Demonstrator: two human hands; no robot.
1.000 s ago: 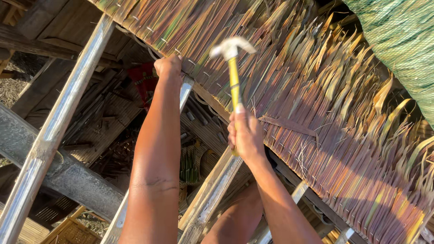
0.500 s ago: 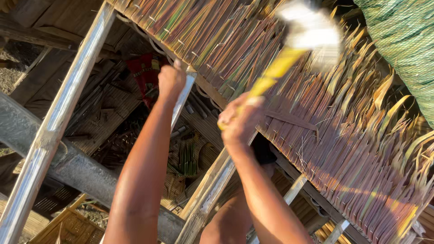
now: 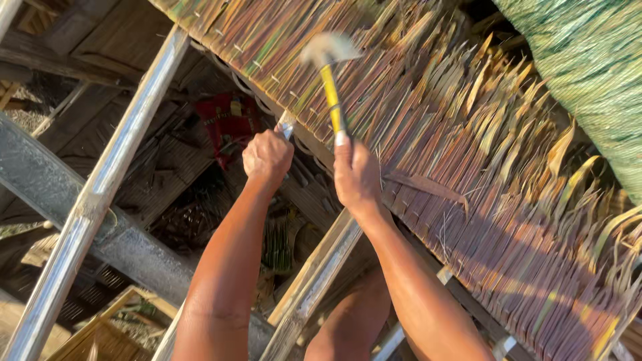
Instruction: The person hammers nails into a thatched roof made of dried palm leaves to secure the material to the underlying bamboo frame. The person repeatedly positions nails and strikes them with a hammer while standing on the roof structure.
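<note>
Against the dried palm-leaf thatch (image 3: 468,154) filling the frame's right, our right hand (image 3: 358,175) grips the raised yellow-handled hammer (image 3: 330,73), mid-nailing, while our left hand (image 3: 267,156) fists at the thatch edge, calling for a true downstroke.

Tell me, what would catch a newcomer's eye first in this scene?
Probably the yellow-handled hammer, raised at the centre top in the right hand, its metal head blurred. Behind it a wide sheet of dried, woven palm-leaf thatch fills the right side. The left hand is closed at the thatch's edge, beside a pale slanting pole.
</note>
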